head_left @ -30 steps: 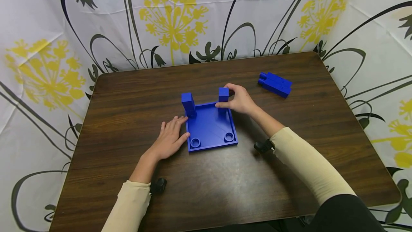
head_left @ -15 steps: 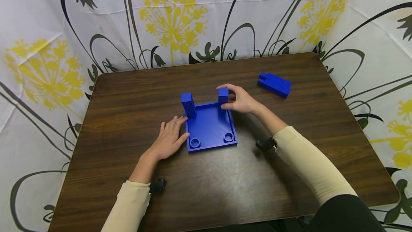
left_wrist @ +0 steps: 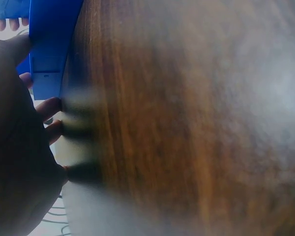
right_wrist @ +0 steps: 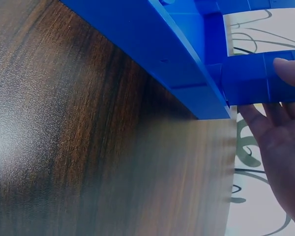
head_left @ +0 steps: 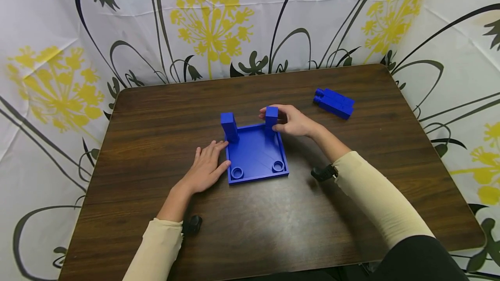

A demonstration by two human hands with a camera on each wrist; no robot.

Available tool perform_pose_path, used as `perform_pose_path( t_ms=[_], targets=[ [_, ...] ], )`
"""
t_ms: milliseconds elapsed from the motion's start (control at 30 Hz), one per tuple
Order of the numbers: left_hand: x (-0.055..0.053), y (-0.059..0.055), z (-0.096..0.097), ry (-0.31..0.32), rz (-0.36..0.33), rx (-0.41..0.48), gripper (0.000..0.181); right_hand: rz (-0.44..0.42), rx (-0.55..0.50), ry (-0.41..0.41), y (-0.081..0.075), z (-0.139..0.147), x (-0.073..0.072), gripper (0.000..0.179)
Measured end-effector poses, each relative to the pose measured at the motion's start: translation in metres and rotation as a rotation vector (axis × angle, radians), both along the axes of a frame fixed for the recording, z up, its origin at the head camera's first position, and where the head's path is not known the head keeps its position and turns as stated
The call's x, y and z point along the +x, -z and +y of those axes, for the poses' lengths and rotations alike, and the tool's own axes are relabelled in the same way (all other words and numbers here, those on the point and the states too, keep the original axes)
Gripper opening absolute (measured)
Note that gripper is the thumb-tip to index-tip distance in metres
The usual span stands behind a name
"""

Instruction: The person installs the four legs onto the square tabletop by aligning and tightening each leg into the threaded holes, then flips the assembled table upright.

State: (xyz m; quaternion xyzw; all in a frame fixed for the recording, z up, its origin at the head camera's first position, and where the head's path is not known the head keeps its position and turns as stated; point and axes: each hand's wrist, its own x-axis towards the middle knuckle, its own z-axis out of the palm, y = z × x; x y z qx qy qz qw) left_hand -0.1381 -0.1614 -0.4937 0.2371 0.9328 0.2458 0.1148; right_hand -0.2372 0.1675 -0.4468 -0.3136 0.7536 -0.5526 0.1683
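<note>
A square blue tray with a raised rim lies on the table, with round sockets at its two near corners. Blue square posts stand upright at its far left and far right corners. My right hand holds the far right post, thumb on the near side and fingers behind. In the right wrist view, the thumb lies on this post. Fingers spread, my left hand rests on the table, fingertips and thumb against the tray's left side; the tray wall shows in the left wrist view.
Two loose blue posts with round pegs lie side by side at the back right of the brown wooden table. A flowered cloth hangs behind the table.
My right hand has shifted its grip around the far right post: the thumb has slid right, and the fingers now reach farther left behind it. The left hand and tray stay put.
</note>
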Motion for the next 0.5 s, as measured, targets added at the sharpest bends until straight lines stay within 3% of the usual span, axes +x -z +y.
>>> perform_pose_path(
  t_ms=[267, 500],
  targets=[
    [0.0002, 0.0006, 0.0007, -0.003, 0.002, -0.002, 0.063, -0.025, 0.029, 0.044, 0.0002, 0.0014, 0.0, 0.053],
    [-0.0008, 0.0011, 0.0006, -0.002, 0.008, -0.015, 0.064, 0.053, 0.126, 0.129, 0.002, 0.0009, -0.0011, 0.049]
  ],
)
